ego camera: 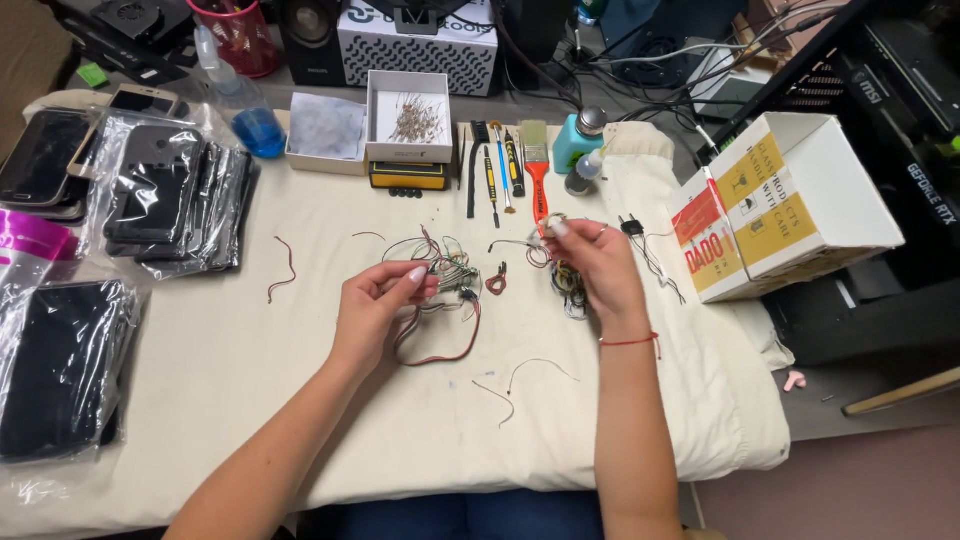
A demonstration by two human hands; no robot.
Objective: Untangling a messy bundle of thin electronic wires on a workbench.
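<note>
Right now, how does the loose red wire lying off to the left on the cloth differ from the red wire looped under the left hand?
The loose red wire is short, lies alone in a gentle wave, and no hand touches it. The looped red wire is longer, curls in a wide loop, and runs up into the tangled bundle at the left hand. Both are thin, red, and rest on the white cloth.

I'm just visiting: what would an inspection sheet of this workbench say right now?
Surface: table under a cream cloth.
Job's things: wire tangle; second wire bundle.
Clutter: bagged phones, brush, screwdrivers, teal bottle, white parts box, cardboard box.
Grippers: none; left hand pinches the tangle, right hand pinches a small piece from the bundle.
Cables: loose wire bits on the cloth.
Surroundings: speaker, computer gear behind.
</note>
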